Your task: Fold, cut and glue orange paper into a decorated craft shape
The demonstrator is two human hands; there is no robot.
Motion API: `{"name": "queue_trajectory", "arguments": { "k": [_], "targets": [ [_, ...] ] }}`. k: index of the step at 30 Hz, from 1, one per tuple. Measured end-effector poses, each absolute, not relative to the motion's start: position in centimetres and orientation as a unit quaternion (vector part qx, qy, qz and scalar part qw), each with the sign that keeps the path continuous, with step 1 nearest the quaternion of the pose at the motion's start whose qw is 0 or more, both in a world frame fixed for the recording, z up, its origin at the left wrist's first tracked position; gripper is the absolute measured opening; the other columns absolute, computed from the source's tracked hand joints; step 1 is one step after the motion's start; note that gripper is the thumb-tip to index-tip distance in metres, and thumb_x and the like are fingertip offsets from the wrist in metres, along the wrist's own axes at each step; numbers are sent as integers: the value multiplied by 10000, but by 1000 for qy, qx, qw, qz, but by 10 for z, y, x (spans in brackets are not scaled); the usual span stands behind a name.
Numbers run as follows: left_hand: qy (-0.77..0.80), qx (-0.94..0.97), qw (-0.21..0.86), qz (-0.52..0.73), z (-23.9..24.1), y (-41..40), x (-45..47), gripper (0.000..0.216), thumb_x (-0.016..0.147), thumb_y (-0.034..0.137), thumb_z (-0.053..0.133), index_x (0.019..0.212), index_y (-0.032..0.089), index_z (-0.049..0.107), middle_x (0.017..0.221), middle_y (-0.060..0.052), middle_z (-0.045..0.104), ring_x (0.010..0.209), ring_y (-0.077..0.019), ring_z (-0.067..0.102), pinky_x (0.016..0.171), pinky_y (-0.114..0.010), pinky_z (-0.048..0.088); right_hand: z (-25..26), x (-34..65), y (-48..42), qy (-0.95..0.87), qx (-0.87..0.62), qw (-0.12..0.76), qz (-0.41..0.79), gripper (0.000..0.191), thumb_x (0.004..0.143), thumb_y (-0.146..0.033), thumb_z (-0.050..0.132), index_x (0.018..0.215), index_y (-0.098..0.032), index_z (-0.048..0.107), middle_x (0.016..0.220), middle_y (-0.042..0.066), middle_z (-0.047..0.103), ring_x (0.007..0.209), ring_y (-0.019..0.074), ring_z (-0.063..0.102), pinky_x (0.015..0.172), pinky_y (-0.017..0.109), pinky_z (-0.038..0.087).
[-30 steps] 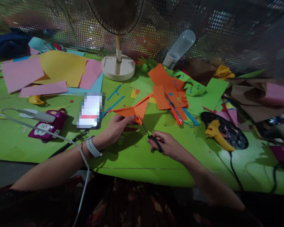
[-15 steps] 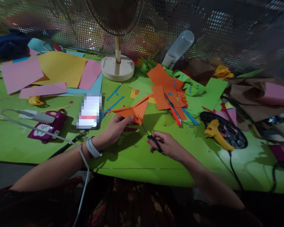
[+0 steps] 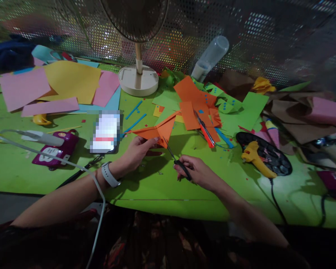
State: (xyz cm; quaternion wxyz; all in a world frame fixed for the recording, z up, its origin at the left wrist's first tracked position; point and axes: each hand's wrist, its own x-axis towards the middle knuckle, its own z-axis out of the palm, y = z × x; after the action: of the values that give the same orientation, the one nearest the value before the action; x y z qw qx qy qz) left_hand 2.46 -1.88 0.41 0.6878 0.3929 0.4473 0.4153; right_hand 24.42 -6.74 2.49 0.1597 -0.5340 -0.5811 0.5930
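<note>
My left hand point(image 3: 138, 151) pinches a folded orange paper shape point(image 3: 156, 129) just above the green table covering point(image 3: 156, 186). My right hand point(image 3: 197, 172) is closed round the black handles of a pair of scissors point(image 3: 177, 160). The blades point up and left into the lower edge of the orange paper. A grey watch sits on my left wrist. A phone point(image 3: 105, 131) lies just left of the left hand.
A fan base point(image 3: 138, 80) stands at the back centre. Pink and yellow sheets point(image 3: 53, 86) lie back left. Orange and green scraps with a red cutter point(image 3: 205, 130) lie behind the hands. A yellow glue gun point(image 3: 257, 162) rests on a dark plate at right. A purple device point(image 3: 56, 147) sits at left.
The scissors' blades have slid slightly further up into the orange paper. Both hands stay almost where they were.
</note>
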Motion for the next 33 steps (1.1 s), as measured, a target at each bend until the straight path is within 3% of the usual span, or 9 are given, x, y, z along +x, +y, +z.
{"name": "queue_trajectory", "arguments": {
  "k": [22,33],
  "targets": [
    [449,374,693,422,6,-20,26,282,770,410,739,934,181,727,1028,-93,748,951,-233,715,713,-316,611,24,244,-67,-587,-537,160,584,422,797,-592,657,764,-203,497,652,-13,574,571,116,506,522,250,339],
    [439,377,706,407,6,-22,27,302,782,423,725,964,183,712,1132,-105,720,1011,-243,689,752,-336,608,19,243,-67,-584,-539,171,582,435,785,-607,662,765,-201,508,644,-20,561,595,129,553,556,258,385]
  ]
}}
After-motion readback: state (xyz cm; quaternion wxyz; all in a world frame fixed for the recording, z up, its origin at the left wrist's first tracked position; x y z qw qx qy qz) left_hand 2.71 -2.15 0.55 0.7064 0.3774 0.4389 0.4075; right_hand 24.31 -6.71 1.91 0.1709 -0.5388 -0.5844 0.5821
